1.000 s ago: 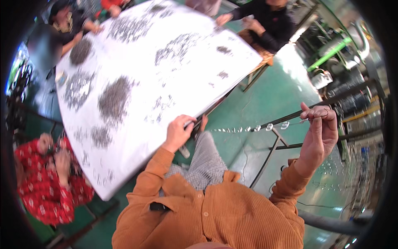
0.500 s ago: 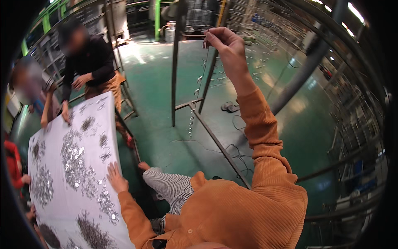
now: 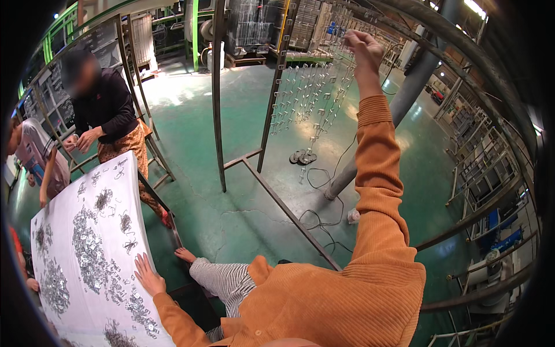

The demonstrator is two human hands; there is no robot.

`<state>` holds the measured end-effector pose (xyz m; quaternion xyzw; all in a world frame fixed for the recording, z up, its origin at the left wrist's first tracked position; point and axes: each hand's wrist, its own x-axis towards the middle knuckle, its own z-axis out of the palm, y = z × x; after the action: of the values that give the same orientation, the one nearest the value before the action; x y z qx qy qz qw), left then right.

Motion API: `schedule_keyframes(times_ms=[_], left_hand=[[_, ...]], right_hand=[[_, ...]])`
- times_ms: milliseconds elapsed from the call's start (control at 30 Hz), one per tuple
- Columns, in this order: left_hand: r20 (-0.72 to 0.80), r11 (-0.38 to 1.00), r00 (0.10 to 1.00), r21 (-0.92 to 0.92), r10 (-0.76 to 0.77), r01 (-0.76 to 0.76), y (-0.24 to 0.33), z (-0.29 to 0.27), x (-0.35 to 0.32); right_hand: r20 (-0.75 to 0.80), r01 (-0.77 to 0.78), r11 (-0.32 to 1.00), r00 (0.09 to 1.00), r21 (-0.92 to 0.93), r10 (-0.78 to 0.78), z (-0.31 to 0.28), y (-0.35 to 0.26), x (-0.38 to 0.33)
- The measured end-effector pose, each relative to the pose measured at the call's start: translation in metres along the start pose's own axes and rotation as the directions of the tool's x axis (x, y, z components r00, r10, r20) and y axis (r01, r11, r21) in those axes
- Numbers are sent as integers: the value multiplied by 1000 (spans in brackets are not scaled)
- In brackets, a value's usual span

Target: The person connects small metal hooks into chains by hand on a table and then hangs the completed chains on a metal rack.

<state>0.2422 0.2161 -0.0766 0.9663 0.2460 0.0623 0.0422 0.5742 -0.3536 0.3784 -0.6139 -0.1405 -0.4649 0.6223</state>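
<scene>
- Metal clips (image 3: pixel 92 254) lie scattered under your left hand (image 3: pixel 147 276), spread flat on the white tabletop (image 3: pixel 87 312).
- Your right hand (image 3: pixel 363 46) is raised, pinched closed on a string of clips (image 3: pixel 324 110).

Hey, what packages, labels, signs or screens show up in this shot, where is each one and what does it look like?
No screens, signs or labels can be made out.
Stacked crates or boxes: far back, top centre, grey and shiny, too blurred to tell more.
Small white container: on the green floor beside the black cable, low, roundish.
</scene>
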Motion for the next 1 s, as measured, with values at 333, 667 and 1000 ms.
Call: schedule_keyframes(times_ms=[333,667,1000], left_hand=[[26,1000,1000,-11,-12,12,6,-1,-1],[20,999,1000,-26,-19,20,6,-2,-1],[19,999,999,-27,-29,30,2,-1,1]], right_hand=[[-207,10,981,977,-192,-51,-46,34,95],[-259,35,973,961,-229,-96,-20,30,163],[-208,90,949,966,-301,-157,-28,77,230]])
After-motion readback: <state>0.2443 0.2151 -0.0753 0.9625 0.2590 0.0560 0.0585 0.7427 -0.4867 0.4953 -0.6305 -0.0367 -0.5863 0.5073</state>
